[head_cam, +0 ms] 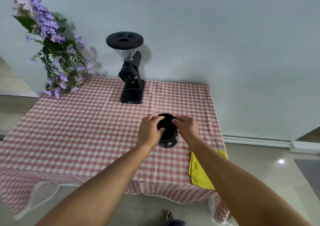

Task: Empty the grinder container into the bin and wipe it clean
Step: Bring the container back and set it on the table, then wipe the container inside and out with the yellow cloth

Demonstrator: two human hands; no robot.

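Observation:
The black grinder container (167,132) stands on the pink checked tablecloth (86,130), right of centre, with a dark lid or opening on top. My left hand (149,130) grips its left side, thumb on the top. My right hand (187,126) holds the right rim with its fingertips. The black coffee grinder (131,76), with its clear hopper and round black lid, stands further back near the wall. A folded yellow cloth (199,172) lies at the table's front right corner, partly under my right forearm. No bin is in view.
A vase of purple flowers (57,52) stands at the table's back left corner. The cloth hangs over the front edge. A white wall rises behind the table. Tiled floor and a bare foot (168,216) show below the table edge.

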